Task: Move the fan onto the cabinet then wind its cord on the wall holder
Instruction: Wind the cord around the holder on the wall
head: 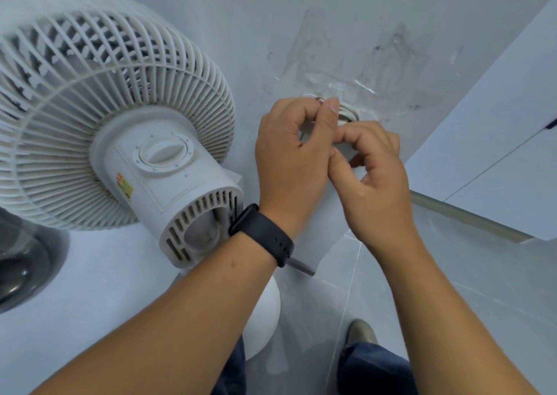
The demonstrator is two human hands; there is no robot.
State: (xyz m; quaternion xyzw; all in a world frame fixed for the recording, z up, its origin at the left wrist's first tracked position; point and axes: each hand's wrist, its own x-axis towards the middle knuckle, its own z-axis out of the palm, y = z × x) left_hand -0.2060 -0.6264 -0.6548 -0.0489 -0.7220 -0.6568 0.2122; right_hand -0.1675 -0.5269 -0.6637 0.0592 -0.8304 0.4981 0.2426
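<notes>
A white fan [114, 117] stands at the left on the pale cabinet top [90, 274], its motor housing facing me. On the wall to its right, a holder [346, 105] taped under clear film carries loops of white cord [349, 112]. My left hand [292, 156], with a black band on the wrist, pinches the cord at the holder between thumb and fingers. Touching it just to the right, my right hand [373, 177] curls its fingers around the cord below the holder. Most of the cord and holder is hidden behind my fingers.
A dark rounded object [21, 268] sits at the cabinet's left edge. A white door or panel [497, 153] stands at the right. Tiled floor [452, 289], my legs and a shoe [360, 331] show below, beside a white round shape [265, 313].
</notes>
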